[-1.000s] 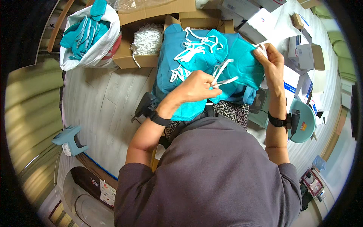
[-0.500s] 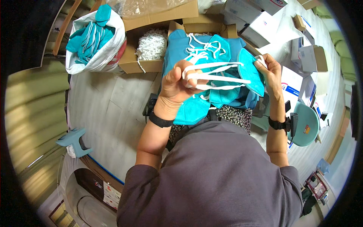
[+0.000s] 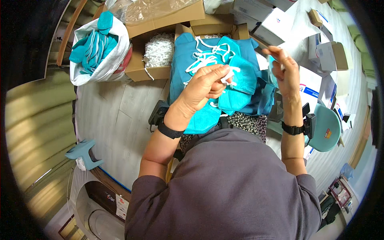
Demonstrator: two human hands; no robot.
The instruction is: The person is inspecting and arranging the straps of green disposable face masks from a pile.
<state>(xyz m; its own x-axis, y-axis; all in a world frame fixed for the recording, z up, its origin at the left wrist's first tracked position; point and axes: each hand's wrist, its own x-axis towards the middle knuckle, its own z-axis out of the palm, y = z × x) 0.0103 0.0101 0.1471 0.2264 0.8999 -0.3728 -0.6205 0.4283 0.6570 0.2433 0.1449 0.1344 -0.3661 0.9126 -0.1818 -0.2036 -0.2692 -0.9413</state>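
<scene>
My left hand (image 3: 209,85) is closed in a pinch on the white ear loops of a teal face mask (image 3: 243,78), which lies just right of its fingers. My right hand (image 3: 285,71) is raised to the right, apart from that mask. Its fingers are bent and smeared by motion, and a blurred teal shape beside them is too unclear to tell whether it is held. More teal masks (image 3: 200,120) with tangled white ear loops (image 3: 214,52) lie on dark teal cloth (image 3: 183,50) over my lap.
At the far left, a white sack (image 3: 120,50) holds several teal masks. An open carton (image 3: 154,73) contains white straps (image 3: 159,50); another open carton (image 3: 212,29) stands behind the cloth. White boxes (image 3: 276,26) and a pale teal stool (image 3: 325,128) are on the right.
My right hand has come off the mask's edge and its fingers have lifted. The ear loops stretched between my hands have slackened, and the mask has shifted left toward my left hand.
</scene>
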